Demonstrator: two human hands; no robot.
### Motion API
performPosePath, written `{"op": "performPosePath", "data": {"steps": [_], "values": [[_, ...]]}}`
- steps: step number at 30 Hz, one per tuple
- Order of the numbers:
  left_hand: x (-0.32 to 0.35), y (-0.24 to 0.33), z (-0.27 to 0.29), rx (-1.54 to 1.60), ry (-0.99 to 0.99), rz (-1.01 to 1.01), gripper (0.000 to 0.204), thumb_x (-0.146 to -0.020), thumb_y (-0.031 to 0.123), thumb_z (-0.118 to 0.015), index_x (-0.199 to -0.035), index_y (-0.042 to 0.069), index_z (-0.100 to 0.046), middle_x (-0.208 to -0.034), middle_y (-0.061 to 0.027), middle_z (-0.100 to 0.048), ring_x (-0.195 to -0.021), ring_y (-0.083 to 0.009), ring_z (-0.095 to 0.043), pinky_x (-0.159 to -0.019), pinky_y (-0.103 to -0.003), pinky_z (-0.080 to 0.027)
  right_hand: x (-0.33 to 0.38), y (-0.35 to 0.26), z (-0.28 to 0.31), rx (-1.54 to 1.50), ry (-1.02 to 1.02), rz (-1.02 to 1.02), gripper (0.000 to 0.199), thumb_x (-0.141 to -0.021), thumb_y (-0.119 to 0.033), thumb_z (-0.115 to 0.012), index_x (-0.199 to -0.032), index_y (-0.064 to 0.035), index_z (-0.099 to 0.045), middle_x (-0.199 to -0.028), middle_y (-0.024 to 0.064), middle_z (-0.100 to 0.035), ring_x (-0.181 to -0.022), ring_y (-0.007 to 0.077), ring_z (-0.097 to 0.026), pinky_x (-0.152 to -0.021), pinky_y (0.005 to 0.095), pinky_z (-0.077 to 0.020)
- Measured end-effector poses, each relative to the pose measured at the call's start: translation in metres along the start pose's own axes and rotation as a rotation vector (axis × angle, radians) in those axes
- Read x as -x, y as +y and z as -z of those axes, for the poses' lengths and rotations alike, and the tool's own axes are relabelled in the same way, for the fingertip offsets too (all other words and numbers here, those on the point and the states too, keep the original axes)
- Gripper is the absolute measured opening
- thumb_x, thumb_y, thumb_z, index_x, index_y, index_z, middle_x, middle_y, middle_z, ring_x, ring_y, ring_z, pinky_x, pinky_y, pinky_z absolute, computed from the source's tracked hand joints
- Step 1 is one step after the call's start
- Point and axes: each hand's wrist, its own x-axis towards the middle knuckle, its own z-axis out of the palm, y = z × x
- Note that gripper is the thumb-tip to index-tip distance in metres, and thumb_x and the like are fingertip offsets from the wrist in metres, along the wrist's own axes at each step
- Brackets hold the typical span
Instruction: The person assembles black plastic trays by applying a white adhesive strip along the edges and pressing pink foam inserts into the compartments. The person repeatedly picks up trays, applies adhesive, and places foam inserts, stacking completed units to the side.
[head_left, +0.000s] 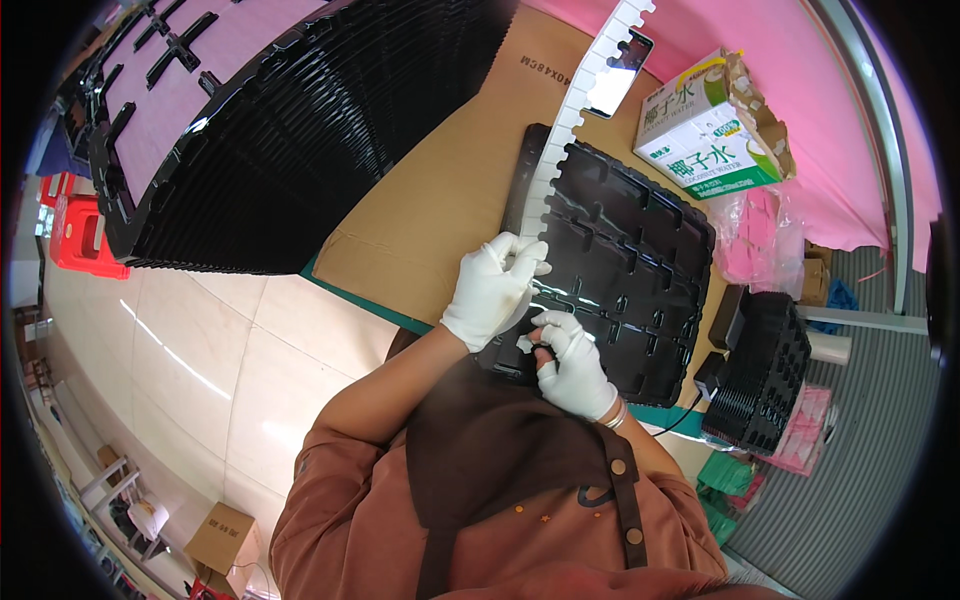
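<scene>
Notched strip [568, 117] (fingers [507, 247] hide one end).

1 phone [622, 76] lies near 1 white-and-green carton [700, 152], 1 brown box [222, 538] at lower left.

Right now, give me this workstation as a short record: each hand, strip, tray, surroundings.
Left hand: white-gloved, fingers pinching the near end of the white toothed strip
Right hand: white-gloved, over the near part of the black tray; small white bit at fingertips, unidentifiable
Strip: runs away from left hand, past the tray's far edge
Tray: on brown cardboard
Beyond tray: phone, open carton
Left side: tall tray stack, red stool
</scene>
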Motion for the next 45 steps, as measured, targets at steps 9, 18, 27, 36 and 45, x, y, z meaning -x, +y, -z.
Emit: {"op": "performPosePath", "data": {"steps": [9,18,27,36,45], "values": [[-0.001,-0.003,0.000,0.049,-0.005,-0.021,0.017,-0.095,0.018,-0.065,-0.097,0.000,-0.065,-0.092,-0.0071,-0.070,-0.089,-0.0150,-0.071,-0.055,-0.022,-0.049,-0.018,0.003,0.005,0.221,-0.269,0.004,0.006,-0.084,-0.005,-0.063,-0.086,-0.0025,-0.059,-0.088,0.0130,-0.058,-0.076,0.0333,-0.062,-0.066,0.0413,-0.0519],[-0.002,-0.006,0.000,0.020,-0.006,-0.056,0.019,-0.095,0.018,-0.065,-0.096,-0.001,-0.065,-0.086,-0.0071,-0.069,-0.088,-0.0151,-0.071,-0.053,-0.023,-0.048,-0.030,-0.002,0.005,0.410,-0.390,-0.028,0.007,-0.083,-0.009,-0.062,-0.087,-0.0038,-0.060,-0.086,0.0141,-0.059,-0.072,0.0351,-0.062,-0.064,0.0431,-0.0510],[-0.004,-0.006,0.001,0.020,-0.008,-0.059,0.020,-0.095,0.019,-0.065,-0.097,-0.001,-0.065,-0.087,-0.0076,-0.070,-0.088,-0.0153,-0.071,-0.054,-0.023,-0.049,-0.034,0.004,0.014,0.195,-0.404,-0.079,0.009,-0.084,-0.010,-0.063,-0.088,-0.0025,-0.064,-0.091,0.0146,-0.062,-0.078,0.0349,-0.064,-0.070,0.0427,-0.0533],[-0.005,-0.009,0.001,0.006,-0.011,-0.066,0.020,-0.095,0.018,-0.065,-0.097,-0.001,-0.065,-0.088,-0.0075,-0.070,-0.087,-0.0149,-0.071,-0.056,-0.023,-0.049,-0.042,0.000,0.016,0.258,-0.496,-0.043,0.008,-0.084,-0.011,-0.062,-0.084,-0.0028,-0.064,-0.089,0.0150,-0.062,-0.078,0.0339,-0.065,-0.069,0.0427,-0.0533],[-0.004,-0.008,0.001,-0.001,-0.010,-0.090,0.020,-0.095,0.018,-0.065,-0.097,-0.002,-0.066,-0.087,-0.0070,-0.070,-0.088,-0.0148,-0.071,-0.056,-0.023,-0.049,-0.041,0.008,0.018,0.144,-0.412,-0.046,0.005,-0.084,-0.009,-0.062,-0.084,-0.0040,-0.064,-0.087,0.0140,-0.062,-0.077,0.0340,-0.064,-0.071,0.0431,-0.0531]]}}
